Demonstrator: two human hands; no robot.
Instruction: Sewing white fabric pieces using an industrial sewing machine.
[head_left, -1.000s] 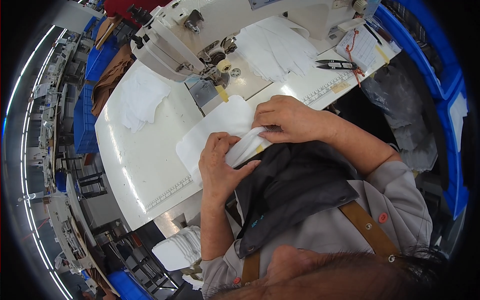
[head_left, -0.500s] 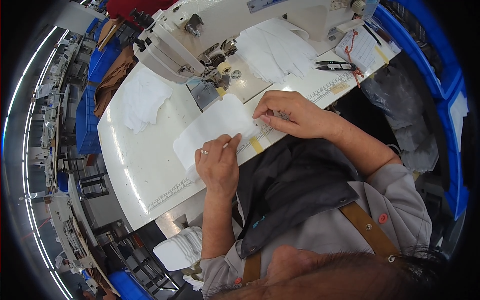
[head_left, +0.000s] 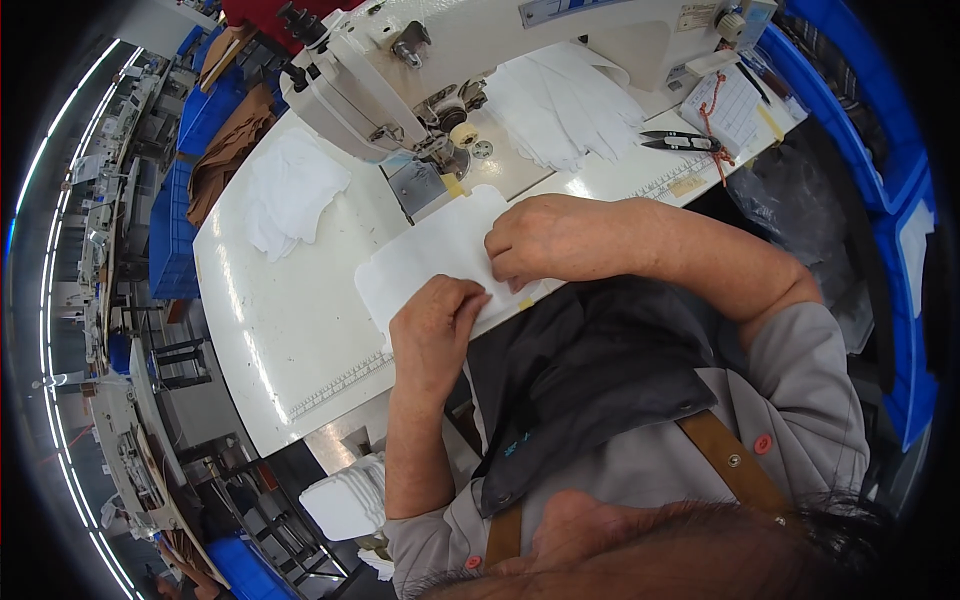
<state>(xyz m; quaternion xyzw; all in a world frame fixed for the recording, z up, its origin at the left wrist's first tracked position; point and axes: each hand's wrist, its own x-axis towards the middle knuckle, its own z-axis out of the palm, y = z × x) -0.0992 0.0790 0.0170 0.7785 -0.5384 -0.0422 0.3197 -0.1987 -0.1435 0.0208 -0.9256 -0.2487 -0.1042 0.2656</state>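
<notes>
A white fabric piece point(head_left: 425, 255) with rounded corners lies on the table in front of the sewing machine point(head_left: 365, 95). My left hand point(head_left: 432, 325) pinches its near edge between thumb and fingers. Close by on the right, my right hand point(head_left: 545, 242) has its fingers curled down on the right part of the same fabric, fingertips partly hidden behind the knuckles. Both hands are closed and only a short gap apart. The fabric's far corner reaches up near the needle area and a bit of yellow tape point(head_left: 454, 186).
White fabric pieces lie left point(head_left: 292, 190) and right point(head_left: 565, 105) of the machine head. Black thread snips point(head_left: 680, 141) with an orange cord rest by a paper sheet point(head_left: 722, 112). A stack of white pieces point(head_left: 345, 498) sits below the table. Blue bins point(head_left: 172, 235) stand beyond its left edge.
My right hand has moved left and down onto the fabric, its fingers now curled under. My left hand has turned, its fingertips pinching the near edge. The view has shifted slightly.
</notes>
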